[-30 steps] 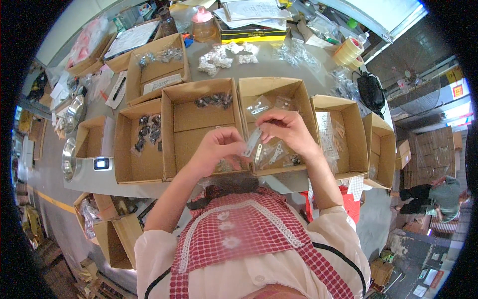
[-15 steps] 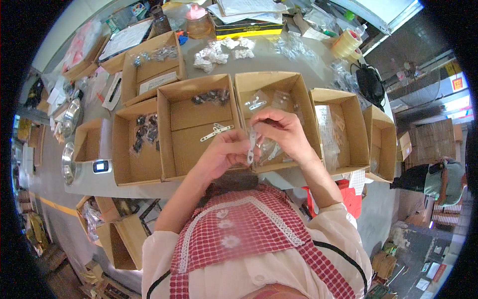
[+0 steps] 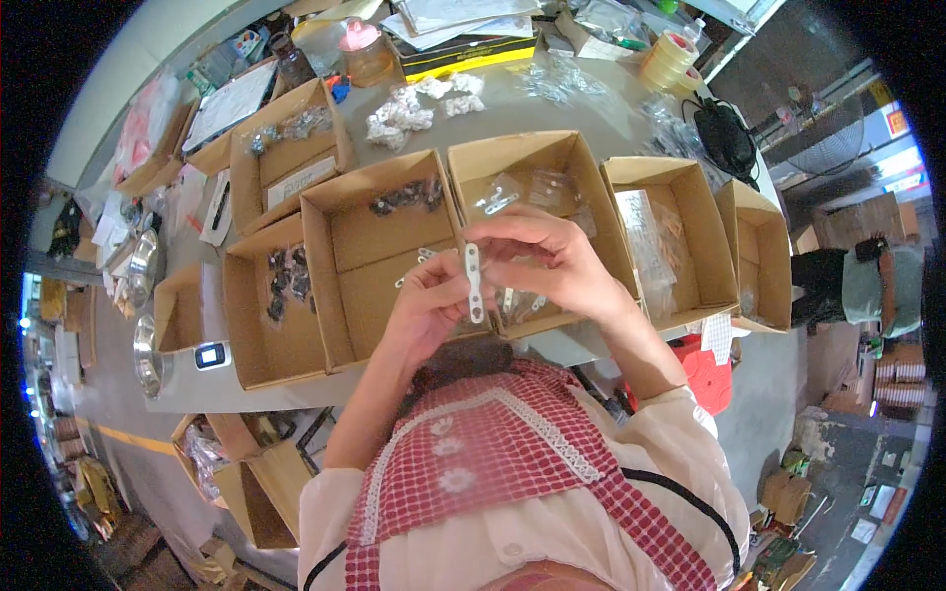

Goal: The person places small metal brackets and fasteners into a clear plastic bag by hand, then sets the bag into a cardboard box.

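Observation:
A narrow white bracket plate (image 3: 474, 286) with several holes stands upright between my hands, above the cardboard boxes. My left hand (image 3: 426, 305) is closed, pinching the plate from the left with thumb and fingers. On the other side my right hand (image 3: 552, 258) has its fingers curled against the plate's upper part; whether a clear bag is there too I cannot make out. Behind my left hand, more white plates (image 3: 426, 255) lie in a cardboard box (image 3: 365, 305) with dark small parts (image 3: 406, 197). Under my right hand, another box (image 3: 586, 172) holds clear bags with white plates (image 3: 501, 197).
Further boxes flank these: one with bagged dark parts (image 3: 290, 281), another with clear bags (image 3: 645, 246). Farther back are white bundles (image 3: 399, 116), loose clear packets (image 3: 562, 79) and tape rolls (image 3: 667, 64). Metal bowls (image 3: 146, 355) stand at left. A person (image 3: 867, 286) is at far right.
The plate has turned its holed face more toward me and risen slightly. My right hand has shifted a little left and down around its top. The whole view has tilted slightly.

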The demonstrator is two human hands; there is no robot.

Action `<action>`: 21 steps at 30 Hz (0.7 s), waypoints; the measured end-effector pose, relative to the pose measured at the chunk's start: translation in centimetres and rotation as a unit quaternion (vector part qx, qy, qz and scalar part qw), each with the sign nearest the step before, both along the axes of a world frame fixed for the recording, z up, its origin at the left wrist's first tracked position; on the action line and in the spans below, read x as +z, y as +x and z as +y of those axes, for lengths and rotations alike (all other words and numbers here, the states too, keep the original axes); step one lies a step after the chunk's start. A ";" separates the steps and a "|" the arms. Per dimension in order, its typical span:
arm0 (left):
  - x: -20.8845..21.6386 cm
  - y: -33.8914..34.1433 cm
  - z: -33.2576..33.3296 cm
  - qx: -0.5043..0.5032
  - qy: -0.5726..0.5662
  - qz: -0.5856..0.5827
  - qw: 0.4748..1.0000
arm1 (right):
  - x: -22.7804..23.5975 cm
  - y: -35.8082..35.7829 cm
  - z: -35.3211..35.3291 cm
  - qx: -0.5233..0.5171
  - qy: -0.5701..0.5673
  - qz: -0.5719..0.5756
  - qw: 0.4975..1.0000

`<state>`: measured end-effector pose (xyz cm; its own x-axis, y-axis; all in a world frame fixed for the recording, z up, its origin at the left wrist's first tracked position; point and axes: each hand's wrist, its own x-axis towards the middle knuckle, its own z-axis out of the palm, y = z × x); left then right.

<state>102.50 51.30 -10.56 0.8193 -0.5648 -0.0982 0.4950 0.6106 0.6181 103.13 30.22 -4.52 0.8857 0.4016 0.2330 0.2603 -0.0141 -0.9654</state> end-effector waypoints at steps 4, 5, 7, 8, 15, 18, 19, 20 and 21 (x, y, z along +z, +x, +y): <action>-0.2 0.1 0.3 0.002 0.004 -0.011 1.000 | 0.1 0.2 -0.6 -0.021 0.065 0.071 0.995; -0.1 0.1 0.3 0.003 0.012 -0.014 1.000 | 0.3 0.1 -0.8 -0.026 0.065 0.094 0.993; 0.2 0.1 0.2 0.010 0.025 -0.017 0.999 | 0.3 0.0 -0.8 -0.015 0.037 0.096 0.995; 0.4 0.1 0.1 0.016 0.032 -0.017 0.999 | 0.3 0.0 -0.8 -0.009 0.023 0.097 0.995; 0.3 1.2 -0.2 0.032 0.186 -0.048 0.981 | -2.6 0.8 0.3 -0.065 -0.067 0.070 0.993; 0.1 1.8 -0.1 0.059 0.267 -0.124 0.954 | -4.1 1.9 0.5 -0.133 -0.160 -0.030 0.978; 0.0 2.1 0.0 0.062 0.288 -0.114 0.949 | -4.7 2.3 0.5 -0.150 -0.160 -0.030 0.975; -0.2 2.4 0.2 0.064 0.310 -0.105 0.943 | -5.1 2.8 0.4 -0.166 -0.159 -0.031 0.973; -0.4 2.7 0.5 0.067 0.330 -0.094 0.937 | -4.2 3.1 0.1 -0.161 -0.063 0.084 0.981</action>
<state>105.24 51.82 -10.99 0.9167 -0.3224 -0.2360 0.2848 0.1130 0.9519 106.27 30.36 -8.76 0.9930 0.1110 0.0399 0.0608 -0.1923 -0.9794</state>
